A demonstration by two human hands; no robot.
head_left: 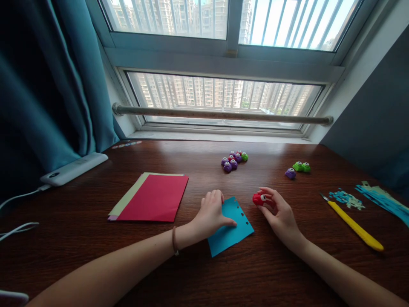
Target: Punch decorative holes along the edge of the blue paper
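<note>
Head view: left hand (211, 213) presses flat on the blue paper (231, 230) on the counter (204, 273). Right hand (277, 211) grips a red paper punch (258, 198).

Small blue paper sheet (230, 230): flat on worktop, skewed, punched holes along its upper right edge, left side pinned down. Small red plastic craft punch (258, 199): pinched just right of sheet.

Bright daylight floods through the window (223, 102); curtain (41, 94) side dark, edges bowed by wide-angle distortion
</note>
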